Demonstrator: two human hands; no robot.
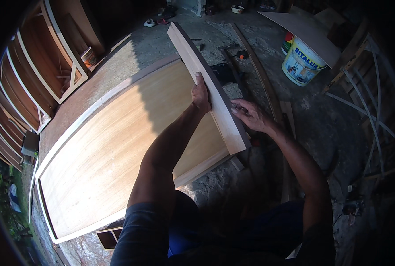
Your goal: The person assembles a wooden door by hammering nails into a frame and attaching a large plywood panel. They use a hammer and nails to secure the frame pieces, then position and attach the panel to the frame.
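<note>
A thick pale wooden board [226, 122] lies slantwise across the right end of a large framed wooden panel [91, 177]. My left hand [201, 96] grips the board near its middle, the thumb laid on its upper face and the other fingers out of sight at its left side. At the board's right edge is my right hand [254, 116], its fingers bent and slightly apart, the tips at or very close to the wood. I see nothing held in it. The panel has a pale frame around a smooth veneer face, half in sunlight and half in shade.
Open wooden frames [46, 66] stand along the left. Beyond the board, a long dark wooden strip [257, 66] and tools lie on the floor. A white paint bucket [301, 62] stands at the back right under a thin sheet [303, 33]. Slatted framing [370, 102] leans at the far right.
</note>
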